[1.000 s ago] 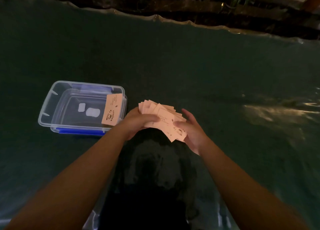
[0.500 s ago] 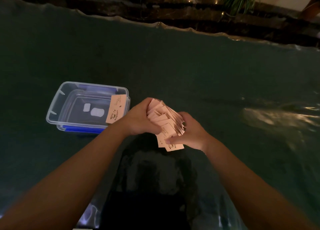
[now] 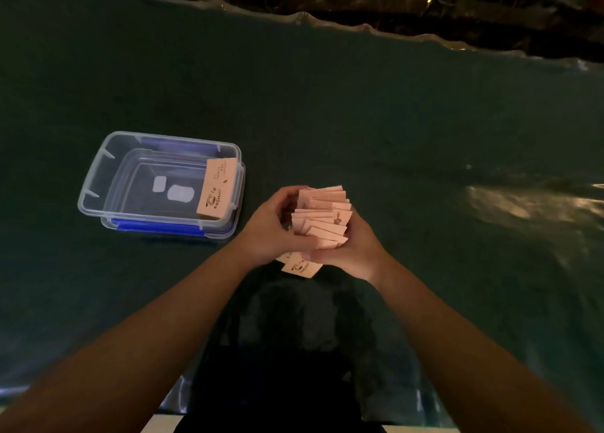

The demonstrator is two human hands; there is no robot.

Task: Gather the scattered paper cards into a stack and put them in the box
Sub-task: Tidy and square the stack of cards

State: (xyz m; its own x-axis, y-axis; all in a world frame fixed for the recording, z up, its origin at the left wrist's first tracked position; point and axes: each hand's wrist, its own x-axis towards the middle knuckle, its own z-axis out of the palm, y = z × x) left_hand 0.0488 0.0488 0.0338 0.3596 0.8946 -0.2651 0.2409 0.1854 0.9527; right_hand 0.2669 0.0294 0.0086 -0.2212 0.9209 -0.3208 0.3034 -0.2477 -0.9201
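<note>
**A:** Squaring up the cards (image 3: 323, 217), judging from the head view. Had the left hand (image 3: 274, 233) clenched on the near-left side of the bundle and the right hand (image 3: 356, 253) wrapped round it from the right and underneath. So gripped from both sides, and held just above the green cloth (image 3: 392, 122). Looked nowhere near a neat stack though, with edges splayed at all angles and a couple of stray cards (image 3: 300, 267) poking out below the thumbs, print side up.

**B:** Agreed, mid-gather rather than ready to drop. Saw the box (image 3: 98, 171) anywhere?

**A:** Yep, sat on the cloth off to the left of the hands, near but not touching. Clear plastic, blue clips, open on top. Already had one card (image 3: 217, 192) in it, leaning against the right-hand wall. Also showed two pale patches (image 3: 179, 193) on the floor of it, couldn't tell what.

**B:** So next up, probably: tap the edges level and tuck those stray cards back in to stop any slipping. Then carry the lot left over the rim and lay it flat inside. Would need a firm pinch on the way, since a bundle that loose could shed a card mid-carry. Spotted no other cards lying on the cloth, so likely the last batch.
</note>
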